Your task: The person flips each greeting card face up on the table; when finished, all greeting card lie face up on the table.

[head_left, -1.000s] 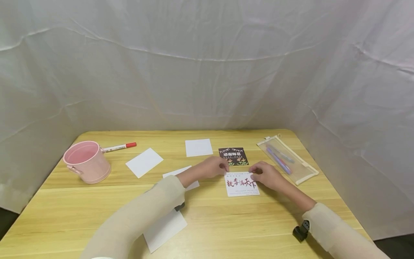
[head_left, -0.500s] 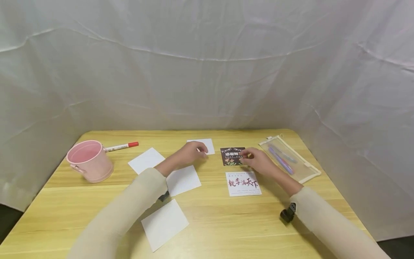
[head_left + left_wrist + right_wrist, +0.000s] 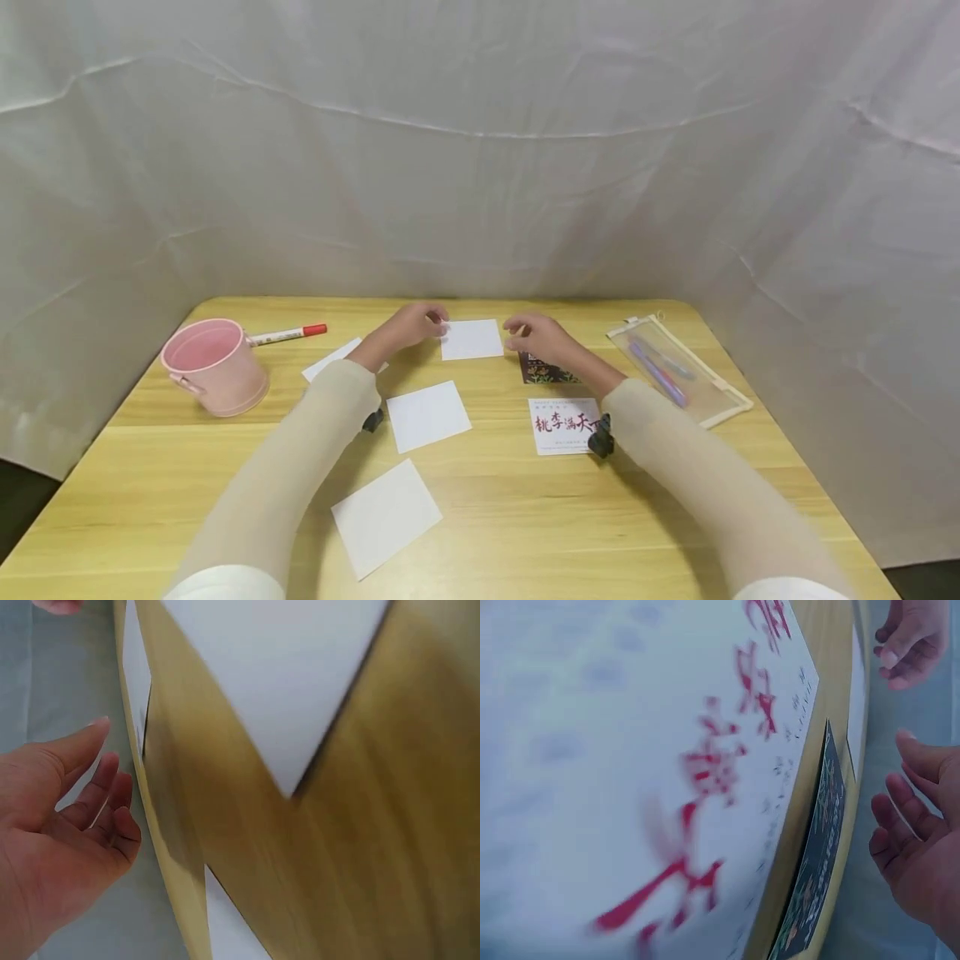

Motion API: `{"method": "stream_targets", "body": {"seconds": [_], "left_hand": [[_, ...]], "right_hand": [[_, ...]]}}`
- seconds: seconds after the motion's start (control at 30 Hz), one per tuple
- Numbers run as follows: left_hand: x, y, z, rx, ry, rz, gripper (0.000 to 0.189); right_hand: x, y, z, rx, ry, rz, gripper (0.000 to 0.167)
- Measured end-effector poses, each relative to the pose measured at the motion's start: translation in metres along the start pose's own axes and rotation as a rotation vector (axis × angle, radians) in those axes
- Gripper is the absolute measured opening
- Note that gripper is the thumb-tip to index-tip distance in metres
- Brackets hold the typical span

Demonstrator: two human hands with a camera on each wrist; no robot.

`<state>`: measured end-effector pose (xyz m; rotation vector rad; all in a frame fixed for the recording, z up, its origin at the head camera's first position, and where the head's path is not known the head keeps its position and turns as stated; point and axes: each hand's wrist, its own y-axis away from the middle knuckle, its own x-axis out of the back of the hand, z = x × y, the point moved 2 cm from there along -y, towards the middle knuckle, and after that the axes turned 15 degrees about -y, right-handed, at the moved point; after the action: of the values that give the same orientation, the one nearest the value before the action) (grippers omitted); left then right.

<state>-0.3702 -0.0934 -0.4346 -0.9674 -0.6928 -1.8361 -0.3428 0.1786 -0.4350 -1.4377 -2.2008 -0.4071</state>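
One white card, the far card, lies flat near the back edge of the tabletop, between the left hand and the right hand. Both hands look released, fingers loosely bent and grasping nothing; whether the left fingertips brush the card's left edge I cannot tell.

The likeliest trouble is the pickup itself: a thin card flush with the wood offers little edge to pinch, so fingertips might skid over it or push it towards the back edge. If the two hands pulled unevenly, the card could twist or bend.

The right hand reaches over the dark card, partly hiding it, and a low sweep back might drag that along. Just below, the black wrist camera overlaps the lettered card in the head view; if the forearm dipped, it could scrape that card askew. On the other side, the left forearm partly covers the left card and runs close to the middle card and the near card, so a dropped elbow or trailing sleeve might shift them.
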Motion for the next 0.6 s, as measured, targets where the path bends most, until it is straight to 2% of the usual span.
{"method": "stream_targets", "body": {"seconds": [0.17, 0.33, 0.5, 0.6], "left_hand": [[0.000, -0.010, -0.010, -0.020, -0.005, 0.000, 0.034], [-0.003, -0.016, -0.015, -0.045, -0.020, 0.013, 0.033], [-0.006, -0.019, -0.013, -0.027, -0.029, -0.001, 0.037], [-0.008, -0.020, -0.012, -0.023, -0.055, 0.003, 0.037]], "right_hand": [[-0.005, -0.028, -0.001, 0.004, 0.014, -0.024, 0.042], [-0.007, -0.048, 0.001, -0.027, 0.019, -0.033, 0.044], [-0.006, -0.056, 0.005, -0.073, 0.070, -0.010, 0.046], [-0.006, -0.057, 0.008, -0.097, 0.119, -0.028, 0.049]]}}
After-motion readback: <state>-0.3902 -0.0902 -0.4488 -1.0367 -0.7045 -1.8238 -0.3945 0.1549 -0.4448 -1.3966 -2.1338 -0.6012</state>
